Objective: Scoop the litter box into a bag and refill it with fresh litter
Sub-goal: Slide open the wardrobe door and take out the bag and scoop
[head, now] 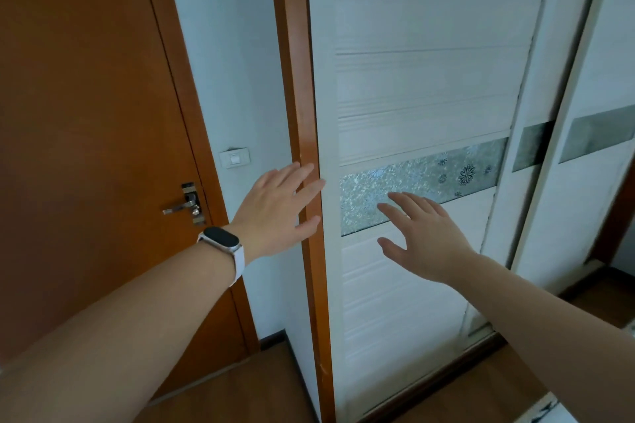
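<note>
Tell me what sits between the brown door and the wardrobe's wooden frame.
A strip of pale wall carrying a white light switch, seen in the head view.

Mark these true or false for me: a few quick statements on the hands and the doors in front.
1. The left hand and the right hand are both open and hold nothing. True.
2. A band sits on the left wrist. True.
3. The right hand grips the handle. False: the handle on the brown door is untouched, and the right hand is in front of the white sliding door.
4. A litter box is in view. False: none shows.
</note>
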